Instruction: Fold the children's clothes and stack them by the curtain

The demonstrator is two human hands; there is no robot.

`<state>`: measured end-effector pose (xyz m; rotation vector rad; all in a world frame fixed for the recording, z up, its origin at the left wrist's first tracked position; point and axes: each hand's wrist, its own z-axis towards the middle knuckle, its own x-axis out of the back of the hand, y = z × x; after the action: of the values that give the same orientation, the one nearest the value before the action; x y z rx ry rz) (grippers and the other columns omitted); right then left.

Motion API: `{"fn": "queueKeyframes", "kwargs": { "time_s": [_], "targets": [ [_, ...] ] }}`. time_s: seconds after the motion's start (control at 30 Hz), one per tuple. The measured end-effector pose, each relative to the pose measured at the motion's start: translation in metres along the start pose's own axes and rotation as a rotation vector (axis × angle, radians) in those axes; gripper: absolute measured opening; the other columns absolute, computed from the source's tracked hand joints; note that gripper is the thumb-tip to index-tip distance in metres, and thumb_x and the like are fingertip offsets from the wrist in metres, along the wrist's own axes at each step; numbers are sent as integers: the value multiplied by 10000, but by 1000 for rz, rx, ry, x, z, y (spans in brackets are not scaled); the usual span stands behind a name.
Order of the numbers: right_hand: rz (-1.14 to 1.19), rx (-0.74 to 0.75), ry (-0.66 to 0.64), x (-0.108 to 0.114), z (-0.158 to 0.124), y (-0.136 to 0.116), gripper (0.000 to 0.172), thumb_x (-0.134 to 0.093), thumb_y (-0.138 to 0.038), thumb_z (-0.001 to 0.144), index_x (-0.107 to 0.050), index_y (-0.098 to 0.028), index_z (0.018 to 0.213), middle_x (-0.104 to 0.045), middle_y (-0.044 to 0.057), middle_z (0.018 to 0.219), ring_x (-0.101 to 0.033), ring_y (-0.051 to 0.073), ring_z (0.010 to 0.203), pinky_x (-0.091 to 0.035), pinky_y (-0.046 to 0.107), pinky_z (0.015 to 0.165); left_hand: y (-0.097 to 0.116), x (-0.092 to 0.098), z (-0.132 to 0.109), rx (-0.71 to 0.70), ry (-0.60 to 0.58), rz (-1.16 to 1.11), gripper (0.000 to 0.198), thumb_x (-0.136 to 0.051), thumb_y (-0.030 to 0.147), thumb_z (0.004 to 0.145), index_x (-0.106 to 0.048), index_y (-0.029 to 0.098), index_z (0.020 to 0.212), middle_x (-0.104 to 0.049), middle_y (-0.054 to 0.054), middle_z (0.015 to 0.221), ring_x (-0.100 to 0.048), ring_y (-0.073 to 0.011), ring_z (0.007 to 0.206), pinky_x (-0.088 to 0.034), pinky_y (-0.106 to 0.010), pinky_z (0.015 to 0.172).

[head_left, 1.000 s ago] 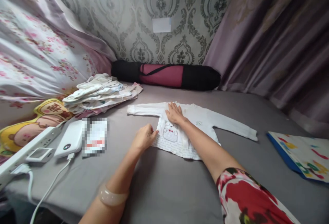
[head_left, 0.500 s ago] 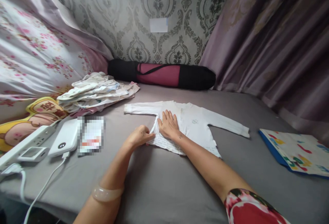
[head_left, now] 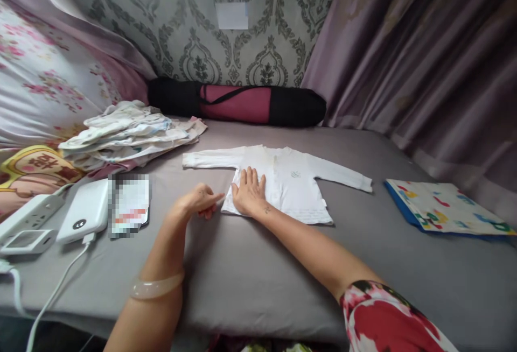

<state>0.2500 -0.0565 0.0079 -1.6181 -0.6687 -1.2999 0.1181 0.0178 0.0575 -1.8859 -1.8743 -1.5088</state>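
A small white long-sleeved shirt (head_left: 299,193) lies spread on the bed, sleeves out to both sides, with a small emblem on the chest and printed lettering along the hem. My right hand (head_left: 249,190) rests flat on the left part of its front, fingers stretched out. Just left of the shirt's lower left edge is my left hand (head_left: 201,200), its thumb pointing at the fabric and the other fingers curled below, apart from the thumb. Nothing shows between them. Whether the thumb tip touches the edge, I cannot tell.
A pile of clothes (head_left: 129,134) lies back left. Nearer are a cushion (head_left: 36,171), power strip (head_left: 30,215), white power bank (head_left: 83,212) with a cable, and a blurred-out flat object (head_left: 130,206). A black-and-maroon long bag (head_left: 236,103) lies by the wall; a patterned folded item (head_left: 450,206) is right.
My left hand has let go of the shirt's lower left edge and drawn slightly away. The right hand stays flat, and the left side looks smoother. The view has tilted down and shifted right.
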Motion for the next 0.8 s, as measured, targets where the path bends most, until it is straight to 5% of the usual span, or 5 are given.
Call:
{"fn": "queueKeyframes", "kwargs": {
  "time_s": [0.17, 0.43, 0.6, 0.7, 0.8],
  "targets": [
    [62, 25, -37, -2, -28, -19, 687, -245, -417, 981, -167, 21, 1504, -68, 192, 1589, -6, 298, 1469, 52, 518, 1155, -11, 2, 12, -38, 276, 6, 464, -461, 537, 808, -575, 179, 535, -587, -23, 460, -487, -130, 410, -372, -235, 484],
    [201, 286, -218, 14, -90, -35, 766, -338, -482, 959, -200, 60, 1483, -64, 252, 1572, 12, 336, 1462, -30, 514, 1177, 1, -8, 9, -95, 451, 97, 406, -446, 505, 837, -592, 199, 614, -626, -36, 559, -569, -170, 575, -363, -249, 583],
    [409, 758, -423, 57, -101, -1, 395, -411, -376, 965, -604, -170, 1241, -620, 80, 1291, -555, 228, 1186, -422, 345, 1000, 14, -18, 6, -210, 550, 144, 326, -439, 438, 871, -606, 198, 728, -648, -36, 675, -550, -164, 630, -346, -253, 600],
    [412, 467, -98, 75, -70, 45, 378, -315, -286, 996, -668, -183, 1082, -705, 31, 1057, -626, 159, 988, -453, 252, 880, 25, -31, 4, -388, 564, 131, 278, -440, 393, 892, -623, 194, 833, -654, -37, 757, -556, -159, 676, -377, -249, 634],
    [196, 168, 128, 75, -33, 93, 387, -320, -229, 975, -608, -124, 1212, -625, 116, 1244, -539, 180, 1173, -358, 275, 1018, 34, -50, 2, -691, 482, 138, 290, -422, 382, 932, -632, 185, 968, -661, -66, 911, -587, -173, 810, -441, -262, 745]
  ]
}}
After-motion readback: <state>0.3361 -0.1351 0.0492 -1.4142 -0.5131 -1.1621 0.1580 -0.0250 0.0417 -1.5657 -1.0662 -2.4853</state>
